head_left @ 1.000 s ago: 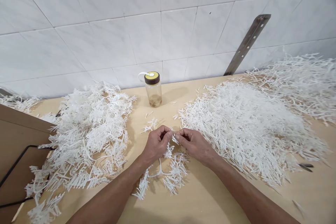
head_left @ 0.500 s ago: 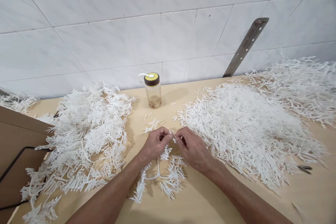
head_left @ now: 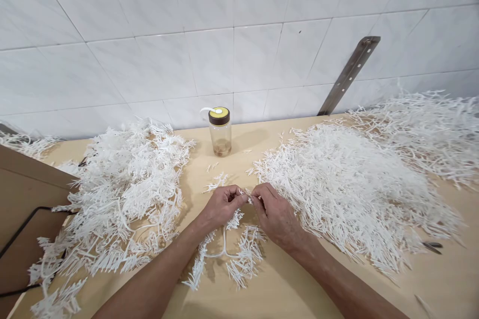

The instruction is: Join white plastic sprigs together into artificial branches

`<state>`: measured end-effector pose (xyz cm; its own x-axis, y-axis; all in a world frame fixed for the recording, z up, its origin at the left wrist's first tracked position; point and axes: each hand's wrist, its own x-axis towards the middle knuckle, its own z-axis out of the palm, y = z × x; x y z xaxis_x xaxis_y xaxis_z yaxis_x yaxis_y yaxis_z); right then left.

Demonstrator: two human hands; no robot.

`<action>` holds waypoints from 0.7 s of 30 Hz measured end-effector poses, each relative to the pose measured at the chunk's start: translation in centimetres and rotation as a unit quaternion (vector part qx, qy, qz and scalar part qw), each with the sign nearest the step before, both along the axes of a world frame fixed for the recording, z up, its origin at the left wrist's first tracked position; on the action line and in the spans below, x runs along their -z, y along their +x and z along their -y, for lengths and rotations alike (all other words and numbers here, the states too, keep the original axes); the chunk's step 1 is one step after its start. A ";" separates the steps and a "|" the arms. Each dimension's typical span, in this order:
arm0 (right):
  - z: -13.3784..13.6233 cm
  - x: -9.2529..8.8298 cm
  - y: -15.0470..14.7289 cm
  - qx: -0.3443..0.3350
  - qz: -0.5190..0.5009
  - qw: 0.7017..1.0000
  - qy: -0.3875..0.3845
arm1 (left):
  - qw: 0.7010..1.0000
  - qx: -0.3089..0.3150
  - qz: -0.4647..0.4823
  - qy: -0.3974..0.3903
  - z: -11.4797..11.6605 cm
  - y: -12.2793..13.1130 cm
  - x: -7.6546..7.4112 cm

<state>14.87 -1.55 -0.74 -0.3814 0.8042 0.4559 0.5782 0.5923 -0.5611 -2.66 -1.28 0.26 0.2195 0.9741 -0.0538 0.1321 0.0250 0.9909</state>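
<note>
My left hand (head_left: 225,204) is closed in a pinch on a white plastic branch (head_left: 225,241), whose stem hangs down between my forearms and forks into feathery tufts. Close beside it, my right hand (head_left: 275,214) pinches a small white sprig (head_left: 247,192) at the branch's upper end. The fingertips nearly meet, and they hide the exact joint between the pieces. Just beyond my left hand a loose white sprig (head_left: 216,182) lies on the table.
Left stands a heap of finished-looking white branches (head_left: 138,184) beside a brown box (head_left: 30,209). A large pile of white sprigs (head_left: 348,184) spreads right, with small dark snips (head_left: 433,246) at its edge. A yellow-lidded bottle (head_left: 220,132) and metal bracket (head_left: 350,75) are at the tiled wall.
Both hands stay pinched together in nearly the same place, with slight finger movement. The whole view has shifted slightly as the head moved.
</note>
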 end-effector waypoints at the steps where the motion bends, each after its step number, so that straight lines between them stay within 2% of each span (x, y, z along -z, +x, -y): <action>1: 0.0 0.1 -0.1 0.005 0.010 1.000 0.007 | 1.000 -0.001 -0.003 -0.003 0.0 0.0 -0.1; 3: -0.3 0.3 0.0 0.033 0.030 0.999 0.019 | 1.000 0.000 -0.006 -0.010 0.2 0.1 -0.3; 8: -2.4 -0.2 2.2 0.177 0.010 0.983 0.040 | 1.000 -0.012 0.009 -0.012 0.6 0.5 -0.7; 12: -3.1 -1.7 4.0 0.213 -0.044 0.976 0.032 | 0.998 -0.052 0.014 -0.018 0.5 0.4 -0.6; 15: -2.4 -2.4 3.7 0.169 -0.094 0.981 -0.031 | 0.998 -0.059 0.006 -0.017 0.5 0.3 -0.4; 19: -1.2 -2.6 2.3 0.025 -0.110 0.980 -0.166 | 0.999 -0.054 0.007 -0.005 0.4 0.3 -0.2; 21: -1.0 -2.5 1.8 -0.025 -0.100 0.972 -0.212 | 0.999 -0.042 0.004 -0.001 0.4 0.3 -0.1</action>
<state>16.65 -0.58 1.78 -0.3621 0.9191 0.1555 0.4096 0.3067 -0.8592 -2.35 -1.67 0.33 0.1375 0.9890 -0.0543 0.1221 0.0375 0.9918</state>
